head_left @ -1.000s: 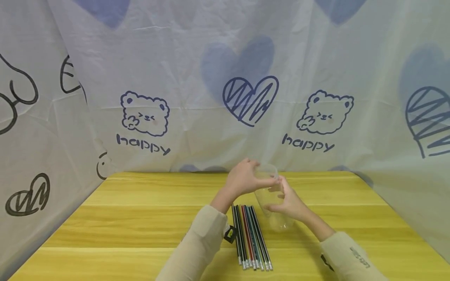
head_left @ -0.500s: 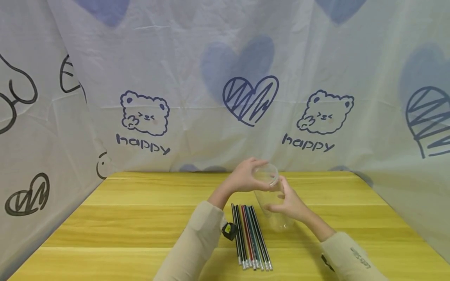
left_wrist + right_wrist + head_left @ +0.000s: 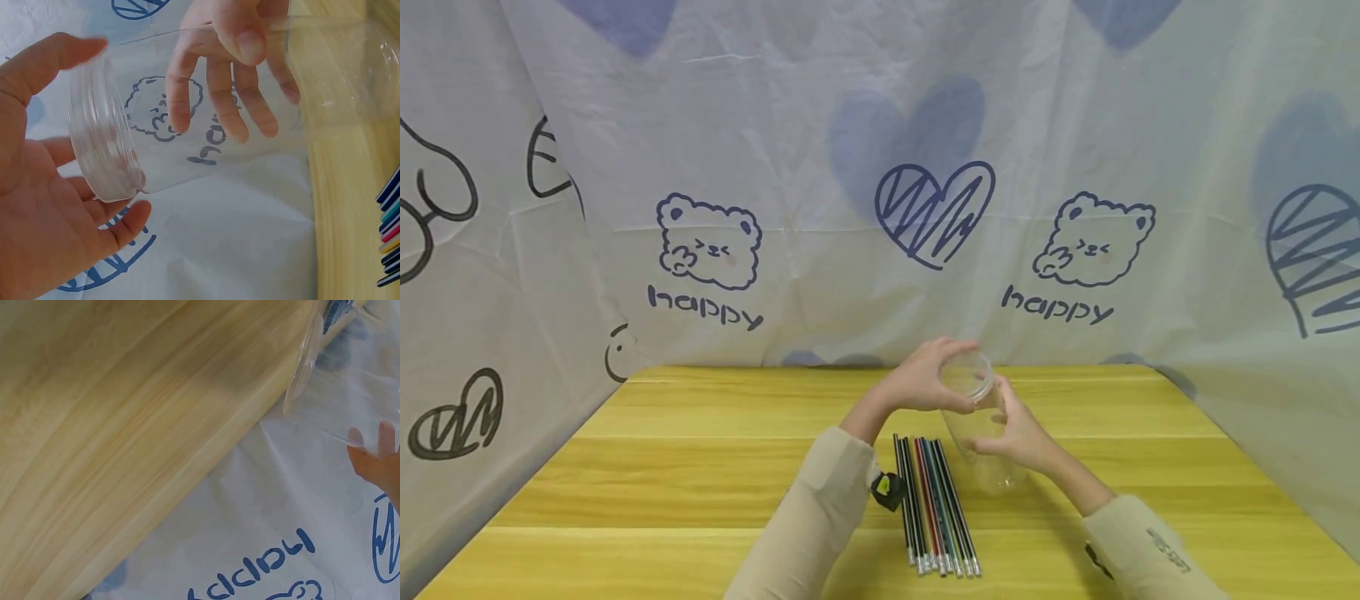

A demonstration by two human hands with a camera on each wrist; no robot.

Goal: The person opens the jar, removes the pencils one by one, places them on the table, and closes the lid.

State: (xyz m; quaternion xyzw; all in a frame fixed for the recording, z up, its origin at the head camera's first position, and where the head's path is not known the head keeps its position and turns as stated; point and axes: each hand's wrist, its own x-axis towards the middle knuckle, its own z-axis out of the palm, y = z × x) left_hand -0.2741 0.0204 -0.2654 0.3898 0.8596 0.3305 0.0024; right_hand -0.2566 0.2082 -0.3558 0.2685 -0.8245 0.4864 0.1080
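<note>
A clear plastic jar [image 3: 992, 467] leans on the table, its top tilted back and to the left. My right hand [image 3: 1018, 429] grips the jar's side, thumb in front. In the left wrist view, that hand's fingers show through the clear wall of the jar [image 3: 250, 147]. My left hand [image 3: 925, 379] is curved around the clear ribbed lid [image 3: 106, 137] at the jar's top, thumb on one edge and fingers on the opposite one. Just left of the jar, several pencils [image 3: 934, 508] lie side by side, their metal-ferruled ends toward me.
The wood-grain table [image 3: 700, 483] reaches back to a white printed cloth [image 3: 812, 250] hanging behind it. More cloth hangs along the left and right sides. A small black device [image 3: 888, 492] sits on my left wrist, above the pencils.
My left hand has turned and shifted slightly around the lid, uncovering more of it. My right hand, the jar and the pencils stay in place.
</note>
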